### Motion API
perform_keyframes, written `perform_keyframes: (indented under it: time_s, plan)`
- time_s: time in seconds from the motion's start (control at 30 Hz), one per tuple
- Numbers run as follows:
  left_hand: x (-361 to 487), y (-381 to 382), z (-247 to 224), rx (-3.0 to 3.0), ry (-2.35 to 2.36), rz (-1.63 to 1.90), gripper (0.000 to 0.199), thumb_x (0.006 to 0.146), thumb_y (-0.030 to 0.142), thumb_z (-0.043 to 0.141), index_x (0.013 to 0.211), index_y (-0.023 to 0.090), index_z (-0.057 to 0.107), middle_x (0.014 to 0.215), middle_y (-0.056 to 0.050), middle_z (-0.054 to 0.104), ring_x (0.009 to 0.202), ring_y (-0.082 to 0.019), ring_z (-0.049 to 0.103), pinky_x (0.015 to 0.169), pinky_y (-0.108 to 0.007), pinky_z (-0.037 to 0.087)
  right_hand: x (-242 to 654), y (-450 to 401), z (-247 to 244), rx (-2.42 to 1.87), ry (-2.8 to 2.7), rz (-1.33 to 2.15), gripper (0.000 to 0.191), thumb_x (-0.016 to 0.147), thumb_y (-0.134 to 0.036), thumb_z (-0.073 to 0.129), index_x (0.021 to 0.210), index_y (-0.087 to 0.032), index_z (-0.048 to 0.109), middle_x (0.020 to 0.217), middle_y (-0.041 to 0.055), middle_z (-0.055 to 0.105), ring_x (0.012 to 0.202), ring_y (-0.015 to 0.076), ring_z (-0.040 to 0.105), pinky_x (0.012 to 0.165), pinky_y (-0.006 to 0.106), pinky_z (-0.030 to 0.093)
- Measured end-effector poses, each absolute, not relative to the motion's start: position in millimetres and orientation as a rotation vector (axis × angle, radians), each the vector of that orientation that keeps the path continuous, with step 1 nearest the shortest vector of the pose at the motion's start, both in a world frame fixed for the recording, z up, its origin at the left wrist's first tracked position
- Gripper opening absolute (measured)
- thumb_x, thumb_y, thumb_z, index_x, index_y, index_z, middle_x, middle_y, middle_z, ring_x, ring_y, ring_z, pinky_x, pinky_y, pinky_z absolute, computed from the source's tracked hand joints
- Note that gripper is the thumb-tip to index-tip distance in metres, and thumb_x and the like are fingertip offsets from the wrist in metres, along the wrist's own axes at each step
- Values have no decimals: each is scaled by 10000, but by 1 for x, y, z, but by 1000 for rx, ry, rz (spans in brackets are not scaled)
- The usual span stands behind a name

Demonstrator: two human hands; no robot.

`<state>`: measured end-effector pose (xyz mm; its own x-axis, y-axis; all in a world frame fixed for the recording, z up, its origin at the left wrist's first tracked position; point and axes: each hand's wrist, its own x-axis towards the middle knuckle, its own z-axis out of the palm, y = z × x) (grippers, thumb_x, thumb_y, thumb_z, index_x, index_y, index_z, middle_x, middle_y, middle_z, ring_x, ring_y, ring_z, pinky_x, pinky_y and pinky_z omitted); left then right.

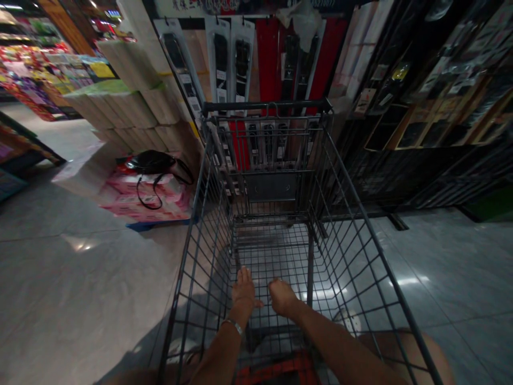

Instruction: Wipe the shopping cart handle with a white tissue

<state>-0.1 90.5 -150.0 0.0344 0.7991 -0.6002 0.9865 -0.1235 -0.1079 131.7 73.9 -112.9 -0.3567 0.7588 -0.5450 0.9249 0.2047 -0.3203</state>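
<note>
A dark wire shopping cart (271,187) fills the middle of the view, its handle end away from me. Both my arms reach over its near end into the basket. My left hand (243,291), with a bracelet on the wrist, lies open above the wire floor, fingers stretched forward and thumb out to the right. Close beside it, my right hand (282,298) is curled closed like a fist. Whatever it holds, if anything, is hidden. Whether either hand touches the wire floor (276,251), I cannot tell.
Packaged belts (242,64) hang on a rack behind the cart. To the left, a black bag (150,161) rests on pink packs (160,200) beside stacked paper packs (120,109). Goods hang on a dark rack (436,123) at right. Grey tiled floor (80,299) surrounds the cart.
</note>
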Motion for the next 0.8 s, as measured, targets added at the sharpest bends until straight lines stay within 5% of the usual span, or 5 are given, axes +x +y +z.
perform_keyframes:
  time_s: [0.33,0.8]
  plan:
    - [4,86,-156,1974,1889,-742,1095,537,397,781,1435,98,230,1513,-198,138,1393,-350,195,1038,-426,391,176,102,-134,1719,2261,-608,421,766,74,395,1050,-120,637,1137,147,612,1053,227,596,885,299,455]
    - [7,84,-167,1949,1926,-735,1128,460,382,828,1420,147,286,1513,-190,190,1377,-369,228,1003,-416,433,201,141,-166,2194,2111,-487,318,813,-52,422,1022,-124,650,1071,128,632,1060,215,563,963,294,380]
